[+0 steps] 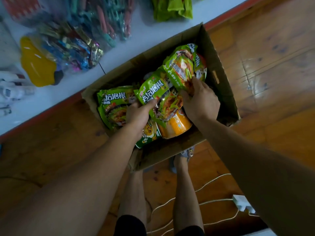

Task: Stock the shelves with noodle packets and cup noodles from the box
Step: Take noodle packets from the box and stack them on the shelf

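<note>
A cardboard box (219,79) sits open on the wooden floor (265,53), its far side against a low white shelf (141,31) with a red edge. Both hands are down inside it. The left hand (138,114) grips a green noodle packet (153,94) by its lower left edge, thumb across the printed face. The right hand (201,101) is curled round the near end of a second green packet (180,67), which stands tilted toward the box's far right corner. The two packets overlap between the hands.

A third green packet (112,106) lies flat at the left of the box, partly under the left wrist. Beneath the held packets lie two cup noodles on their sides: an orange cup (177,126) and a green cup (150,137) (both half covered by packet and hand).

On the shelf are a yellow plastic item (35,63), a clear bag of shiny wrapped pieces (73,46), a blurred bundle of coloured plastic goods (105,23) and some bright green bags (172,9).

The person's bare legs stand just behind the box, one slipper (189,152) against its near wall. A white power strip (242,203) and its loose white cable (163,203) lie on the floor near the feet.
</note>
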Tool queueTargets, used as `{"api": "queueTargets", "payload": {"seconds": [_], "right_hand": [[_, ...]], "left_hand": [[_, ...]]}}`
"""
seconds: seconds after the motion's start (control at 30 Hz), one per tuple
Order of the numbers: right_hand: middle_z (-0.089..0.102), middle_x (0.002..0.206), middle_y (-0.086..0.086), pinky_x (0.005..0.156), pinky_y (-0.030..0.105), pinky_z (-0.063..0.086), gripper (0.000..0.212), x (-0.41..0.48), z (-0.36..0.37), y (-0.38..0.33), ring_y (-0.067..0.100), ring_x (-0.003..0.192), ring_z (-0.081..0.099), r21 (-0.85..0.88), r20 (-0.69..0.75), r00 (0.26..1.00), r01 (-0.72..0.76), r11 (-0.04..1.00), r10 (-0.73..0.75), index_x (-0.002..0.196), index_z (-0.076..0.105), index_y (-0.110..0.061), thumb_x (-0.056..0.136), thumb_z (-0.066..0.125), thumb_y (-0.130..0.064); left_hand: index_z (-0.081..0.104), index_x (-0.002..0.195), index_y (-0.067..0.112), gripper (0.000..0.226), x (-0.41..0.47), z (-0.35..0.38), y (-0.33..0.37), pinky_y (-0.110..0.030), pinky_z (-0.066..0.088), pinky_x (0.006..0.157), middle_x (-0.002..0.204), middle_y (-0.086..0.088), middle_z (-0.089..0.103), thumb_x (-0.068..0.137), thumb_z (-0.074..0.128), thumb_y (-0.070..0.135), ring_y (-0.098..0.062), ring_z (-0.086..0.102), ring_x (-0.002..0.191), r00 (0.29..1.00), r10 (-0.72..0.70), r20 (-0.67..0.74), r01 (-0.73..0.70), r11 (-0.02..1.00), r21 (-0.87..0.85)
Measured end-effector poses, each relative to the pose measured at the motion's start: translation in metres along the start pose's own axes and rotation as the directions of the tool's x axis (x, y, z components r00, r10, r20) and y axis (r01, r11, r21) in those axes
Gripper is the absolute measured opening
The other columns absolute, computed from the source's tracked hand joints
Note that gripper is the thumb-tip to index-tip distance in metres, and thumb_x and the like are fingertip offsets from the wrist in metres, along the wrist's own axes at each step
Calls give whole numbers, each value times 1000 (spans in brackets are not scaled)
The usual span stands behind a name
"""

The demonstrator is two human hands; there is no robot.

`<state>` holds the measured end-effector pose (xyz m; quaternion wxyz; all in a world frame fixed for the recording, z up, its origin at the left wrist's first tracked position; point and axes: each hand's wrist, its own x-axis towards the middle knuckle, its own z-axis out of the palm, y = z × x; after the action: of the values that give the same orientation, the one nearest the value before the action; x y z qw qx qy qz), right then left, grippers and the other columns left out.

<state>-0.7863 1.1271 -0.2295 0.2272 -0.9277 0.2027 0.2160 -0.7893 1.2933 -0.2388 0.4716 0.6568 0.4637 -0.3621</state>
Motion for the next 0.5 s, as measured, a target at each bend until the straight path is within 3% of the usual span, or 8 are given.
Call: {"api": "queueTargets", "payload": {"seconds": [0.07,0.17,0.27,0.37,0.5], "right_hand": [[64,115,1,70,30,37,42,-8,-7,-6,26,101,60,22,7,999,-31,999,31,127,55,-20,96,51,-48],[65,98,2,68,31,42,42,-23,-21,-18,27,91,62,90,43,997,-74,993,70,124,60,-19,96,52,-49],[63,87,0,70,33,48,43,-39,-36,-34,27,86,63,125,68,995,-85,989,77,123,62,-21,94,52,-52],[62,85,-3,71,33,48,41,-57,-51,-50,24,84,61,134,97,993,-75,988,63,118,64,-25,93,52,-56],[70,103,0,83,42,53,46,-89,-71,-74,29,98,63,158,103,995,-24,987,8,123,62,-28,91,52,-60]], "left_hand": [[34,148,22,77,-7,-2,2,-46,40,104,145,-5,48,86,71,47,-30,47,132,1000,18,12,-18,999,-29],[50,129,24,42,-19,-6,6,-40,46,94,123,2,61,92,66,36,-25,57,119,993,117,9,-117,991,-59],[51,134,26,42,-37,-13,12,-36,45,91,120,7,61,94,64,35,-18,57,111,986,167,14,-165,983,-76],[60,128,28,49,-58,-27,19,-45,50,97,122,3,66,85,65,51,-24,62,111,990,140,29,-132,972,-194],[56,135,26,44,-84,-54,28,-50,52,96,127,-6,66,94,60,42,-28,65,111,987,138,83,-97,921,-376]]}}
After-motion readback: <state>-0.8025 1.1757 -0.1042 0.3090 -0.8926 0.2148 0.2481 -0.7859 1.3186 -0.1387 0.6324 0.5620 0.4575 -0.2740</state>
